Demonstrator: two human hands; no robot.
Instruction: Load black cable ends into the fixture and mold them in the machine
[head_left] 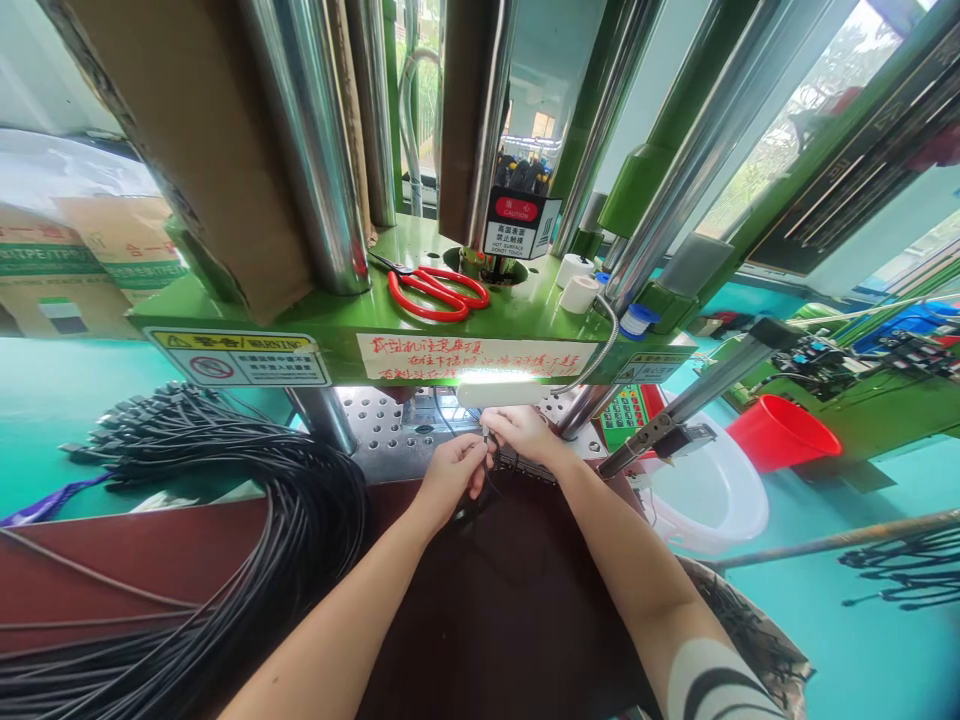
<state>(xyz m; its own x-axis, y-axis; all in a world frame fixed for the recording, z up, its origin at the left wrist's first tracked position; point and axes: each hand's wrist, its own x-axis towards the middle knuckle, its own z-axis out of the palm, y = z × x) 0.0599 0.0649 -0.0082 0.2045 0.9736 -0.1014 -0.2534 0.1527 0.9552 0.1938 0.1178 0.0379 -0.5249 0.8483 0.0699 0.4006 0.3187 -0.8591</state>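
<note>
At the desk's far edge, near its middle: both hands worked on a thin black cable [493, 480], just in front of the perforated metal plate [386, 425] and below the white lamp [502, 394].
Left hand [456, 474]: nearly closed, thumb and fingers pinched on the cable, other fingers curled.
Right hand [521, 432]: partly closed, fingertips gathered at the cable's upper end, close to the left thumb.
Black cable bundle [300, 500]: it swept across the left part of the brown desk [150, 570], its connector ends fanned out past the far edge toward the left corner.
Green machine platform [337, 318]: red-handled scissors [433, 295] lay on top, left of the caution sign [517, 222]; two white rolls [577, 282] stood near its right end.
Platform's front edge: a warning label [238, 358] was at the left, a sheet with red handwriting [420, 357] nearer the middle.
Beyond the desk's far right corner: a green keypad [622, 415], a white tub [705, 495], then a red bucket [787, 435] farther right.
</note>
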